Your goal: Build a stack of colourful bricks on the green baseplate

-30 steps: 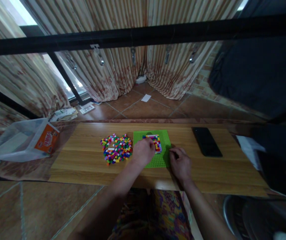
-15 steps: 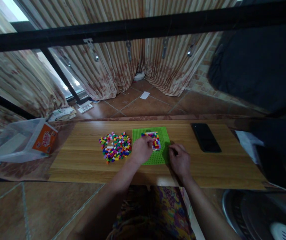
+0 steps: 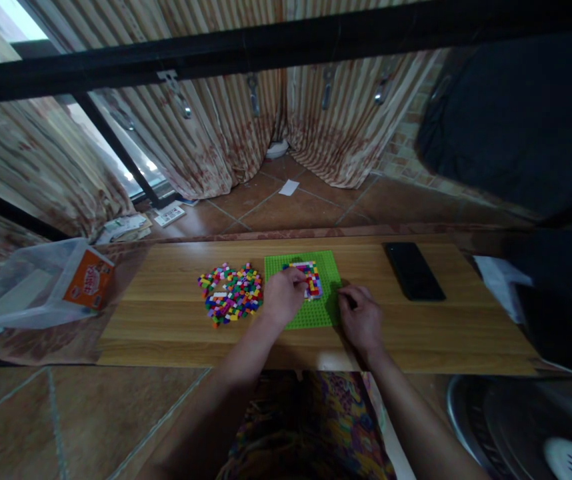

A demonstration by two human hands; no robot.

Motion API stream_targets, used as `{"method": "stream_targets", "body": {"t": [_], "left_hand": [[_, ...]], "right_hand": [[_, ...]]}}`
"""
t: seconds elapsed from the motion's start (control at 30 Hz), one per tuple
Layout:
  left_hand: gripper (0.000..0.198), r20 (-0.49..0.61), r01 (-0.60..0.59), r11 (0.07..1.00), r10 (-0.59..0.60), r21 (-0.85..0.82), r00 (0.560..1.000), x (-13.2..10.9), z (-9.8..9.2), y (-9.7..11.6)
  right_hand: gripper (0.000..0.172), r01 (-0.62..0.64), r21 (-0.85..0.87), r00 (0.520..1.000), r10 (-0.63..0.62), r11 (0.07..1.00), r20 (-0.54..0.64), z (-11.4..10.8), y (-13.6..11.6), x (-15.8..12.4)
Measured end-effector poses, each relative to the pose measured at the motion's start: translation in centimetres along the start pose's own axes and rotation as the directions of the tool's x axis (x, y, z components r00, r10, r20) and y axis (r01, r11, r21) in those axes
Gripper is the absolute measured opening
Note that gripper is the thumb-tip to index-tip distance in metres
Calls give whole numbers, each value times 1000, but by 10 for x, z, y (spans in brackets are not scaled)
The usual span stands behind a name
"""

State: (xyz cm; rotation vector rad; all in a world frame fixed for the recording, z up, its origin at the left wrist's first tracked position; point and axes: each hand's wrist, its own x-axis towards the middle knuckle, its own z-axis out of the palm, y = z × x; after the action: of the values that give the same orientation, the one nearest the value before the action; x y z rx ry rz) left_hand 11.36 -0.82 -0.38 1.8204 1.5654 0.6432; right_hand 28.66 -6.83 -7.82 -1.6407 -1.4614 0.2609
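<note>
A green studded baseplate (image 3: 327,313) lies on the wooden table, with a patch of colourful bricks (image 3: 312,277) set on its upper middle. My left hand (image 3: 285,295) reaches over the plate's left part, fingers pinched together at the brick patch; whatever is between the fingertips is too small to make out. Curled at the plate's right edge, my right hand (image 3: 360,316) rests with thumb and fingers pressed together, and its fingertips hide anything they hold. Loose small bricks in many colours (image 3: 236,293) are spread left of the plate.
A black phone (image 3: 413,271) lies on the table (image 3: 166,320) to the right. Beyond the left end stands a clear plastic bin (image 3: 41,283) with an orange label. A dark metal bar (image 3: 266,47) crosses above the far side.
The camera view has shifted slightly. Both hands keep nearly the same places and poses at the plate.
</note>
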Motion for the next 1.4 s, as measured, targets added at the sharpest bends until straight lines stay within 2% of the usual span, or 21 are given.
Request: {"method": "stream_targets", "body": {"t": [0.33, 0.6, 0.77, 0.9, 1.07, 1.23, 1.4], "left_hand": [[16, 22, 2, 999, -3, 49, 1000, -1, -2, 3], [20, 48, -68, 986, 61, 153, 997, 1, -2, 3], [19, -30, -118, 989, 122, 91, 992, -8, 1, -3], [19, -186, -131, 991, 122, -36, 975, -29, -10, -19], [19, -281, -112, 993, 100, -25, 954, -61, -41, -60], [20, -275, -40, 996, 61, 80, 959, -83, -59, -96], [18, -236, -38, 983, 81, 180, 968, -87, -53, -99]], "right_hand": [[22, -9, -6, 1000, 9, 1000, 3, 0, -1, 0], [22, 19, -45, 1000, -19, 999, -7, 2, 2, 0], [23, 52, -62, 999, -53, 997, -10, 2, 4, 0], [23, 61, -68, 998, -62, 996, -12, 1, 4, -1], [24, 59, -73, 998, -60, 996, -16, 1, 5, -2], [23, 57, -65, 998, -59, 996, -19, 0, 6, -2], [21, 62, -70, 998, -64, 996, -21, -1, 5, -2]]}}
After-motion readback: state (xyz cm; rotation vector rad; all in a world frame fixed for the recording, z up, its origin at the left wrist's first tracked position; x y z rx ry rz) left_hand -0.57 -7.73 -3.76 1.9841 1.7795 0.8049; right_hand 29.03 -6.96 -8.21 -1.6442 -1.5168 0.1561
